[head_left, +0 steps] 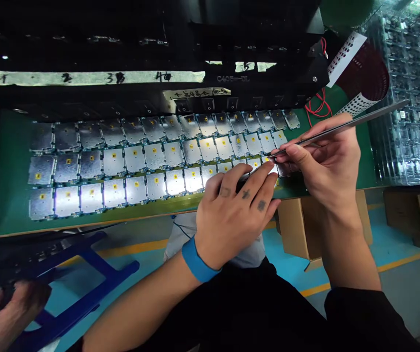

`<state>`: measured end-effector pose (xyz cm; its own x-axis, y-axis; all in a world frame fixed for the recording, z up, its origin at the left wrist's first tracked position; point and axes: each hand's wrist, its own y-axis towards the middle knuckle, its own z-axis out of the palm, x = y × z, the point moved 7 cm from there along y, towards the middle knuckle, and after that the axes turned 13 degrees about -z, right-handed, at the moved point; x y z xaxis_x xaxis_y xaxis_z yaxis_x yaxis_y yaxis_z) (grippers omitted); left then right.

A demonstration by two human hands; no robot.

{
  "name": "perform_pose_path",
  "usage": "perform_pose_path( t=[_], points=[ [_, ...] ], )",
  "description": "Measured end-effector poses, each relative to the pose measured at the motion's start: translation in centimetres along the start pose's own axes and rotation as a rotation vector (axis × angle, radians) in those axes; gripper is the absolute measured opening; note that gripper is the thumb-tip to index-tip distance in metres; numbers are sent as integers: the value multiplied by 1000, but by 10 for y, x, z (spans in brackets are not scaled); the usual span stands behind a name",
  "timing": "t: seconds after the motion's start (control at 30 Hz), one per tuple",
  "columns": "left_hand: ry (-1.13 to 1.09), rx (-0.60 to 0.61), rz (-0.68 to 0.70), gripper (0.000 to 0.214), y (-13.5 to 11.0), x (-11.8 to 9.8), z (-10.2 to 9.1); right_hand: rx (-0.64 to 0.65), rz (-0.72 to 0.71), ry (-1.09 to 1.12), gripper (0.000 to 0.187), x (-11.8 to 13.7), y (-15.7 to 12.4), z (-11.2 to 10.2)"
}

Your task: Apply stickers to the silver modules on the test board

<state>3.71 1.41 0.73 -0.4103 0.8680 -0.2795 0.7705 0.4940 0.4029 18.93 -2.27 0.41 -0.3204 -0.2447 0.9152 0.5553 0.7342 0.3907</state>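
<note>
A green bench mat carries the work, with a black fixture along its far edge; numbered tape runs across the fixture. At near left, beyond the mat's edge, a co-worker's hand rests above a blue frame.

Three rows of metal plates with yellow labels lie on the mat, tightly spaced, leaving a bare strip at the left end.

The left hand, with a blue wristband, lies open and curved, its fingertips on the right part of the near rows. It has hold of no visible item.

The right hand pinches steel tweezers between thumb and fingers. The tips meet the middle row near its right end; whether they grip anything cannot be determined.

Red wires and a perforated strip lie beyond. At far right, stacked clear trays hold rows of small parts. A cardboard box stands below the near edge.
</note>
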Motion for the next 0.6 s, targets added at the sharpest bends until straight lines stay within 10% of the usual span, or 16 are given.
perform_pose_path(
  t=[0.6],
  points=[
    [6,-2,-4,34,1,-1,0,18,17,-1,37,-3,0,1]
  ],
)
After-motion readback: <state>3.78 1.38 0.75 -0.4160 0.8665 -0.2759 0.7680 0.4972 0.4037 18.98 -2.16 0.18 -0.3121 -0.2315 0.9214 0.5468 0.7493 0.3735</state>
